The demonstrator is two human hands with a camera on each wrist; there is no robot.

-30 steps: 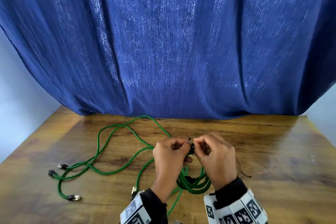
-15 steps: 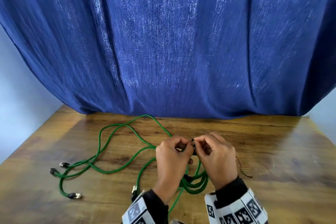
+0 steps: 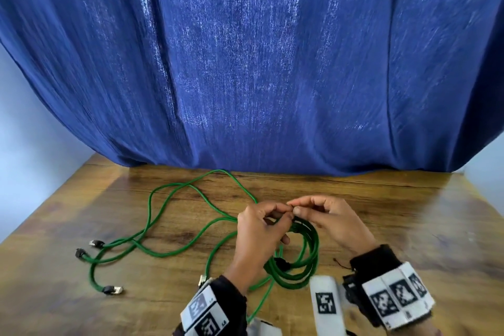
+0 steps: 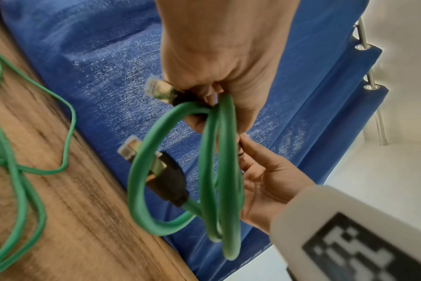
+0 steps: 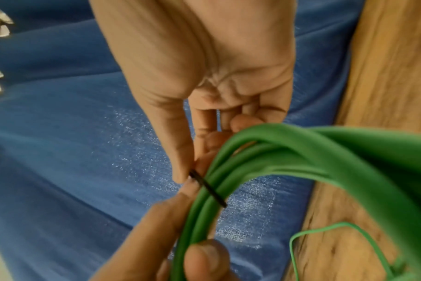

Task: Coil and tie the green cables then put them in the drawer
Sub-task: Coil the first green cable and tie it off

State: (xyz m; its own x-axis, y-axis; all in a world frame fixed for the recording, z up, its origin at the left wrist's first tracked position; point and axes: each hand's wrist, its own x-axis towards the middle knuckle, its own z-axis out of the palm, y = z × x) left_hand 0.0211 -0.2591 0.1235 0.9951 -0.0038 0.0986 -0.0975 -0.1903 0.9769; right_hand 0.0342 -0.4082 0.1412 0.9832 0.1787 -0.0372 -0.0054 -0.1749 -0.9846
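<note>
Hands both busy: left (image 3: pixel 261 224) grips the coil (image 3: pixel 302 254), right (image 3: pixel 332 219) pinches a black tie (image 5: pixel 208 188) around it, above the desk (image 3: pixel 409 226).

Staged recording corner in a plain room, kind unclear, wood-grain tabletop (image 3: pixel 409 226) against pale bare walls (image 3: pixel 24 131), shimmery dark blue curtain backdrop (image 3: pixel 245 63) hung by eyelets on a metal rail (image 4: pixel 370 57)
</note>
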